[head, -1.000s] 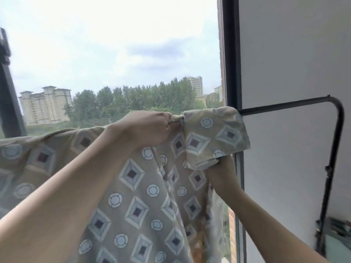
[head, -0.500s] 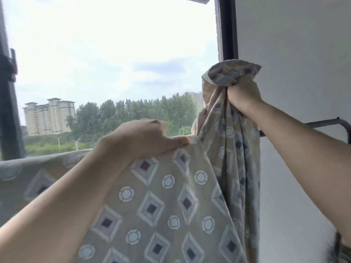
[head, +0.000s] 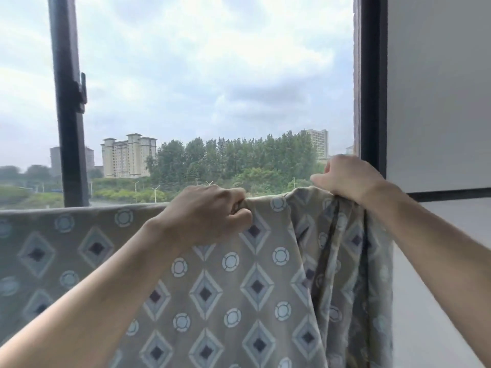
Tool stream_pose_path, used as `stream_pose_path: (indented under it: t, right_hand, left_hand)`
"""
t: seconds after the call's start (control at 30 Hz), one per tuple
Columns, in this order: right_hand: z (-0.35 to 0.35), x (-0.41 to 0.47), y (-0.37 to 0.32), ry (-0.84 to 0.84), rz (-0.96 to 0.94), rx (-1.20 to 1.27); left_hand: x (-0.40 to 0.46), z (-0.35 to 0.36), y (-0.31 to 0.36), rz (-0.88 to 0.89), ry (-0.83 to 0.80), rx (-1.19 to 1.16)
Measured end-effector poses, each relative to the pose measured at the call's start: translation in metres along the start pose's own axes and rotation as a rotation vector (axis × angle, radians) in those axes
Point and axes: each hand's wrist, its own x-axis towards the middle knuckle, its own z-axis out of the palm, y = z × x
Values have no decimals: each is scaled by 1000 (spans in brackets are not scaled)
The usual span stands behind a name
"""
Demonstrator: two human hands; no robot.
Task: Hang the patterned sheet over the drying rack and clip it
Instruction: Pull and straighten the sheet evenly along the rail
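Observation:
The patterned sheet [head: 239, 288], beige with blue diamonds and circles, hangs over the top bar of the drying rack across the lower half of the view. My left hand [head: 210, 213] pinches its top edge near the middle. My right hand [head: 345, 176] grips a bunched fold of the sheet at the right end, where the cloth falls in loose pleats. The drying rack's dark bar [head: 451, 195] shows only to the right of my right wrist; the rest is under the cloth. No clip is in view.
A dark window frame post [head: 369, 88] stands right behind my right hand, with a grey wall [head: 438, 102] beside it. Another dark post with a latch [head: 69, 102] stands at the left. Trees and buildings lie beyond the glass.
My right hand has come down from head height with the bunched end of the sheet to the level of the bar. The sheet's top edge now lies level.

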Motion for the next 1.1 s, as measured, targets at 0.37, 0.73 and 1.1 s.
stream_pose_path:
  t: [0.37,0.73,1.1]
  right_hand:
    - [67,-62,-2,758,-495,-14]
    - [15,-21,12,571,-708,-50]
    - [-4,34,68,74,143,13]
  left_hand:
    - [0,15,-3,52,133,-2]
    - [-4,3,-25,-137,84,3]
    - [2,-8,-31,-335,-70,-158]
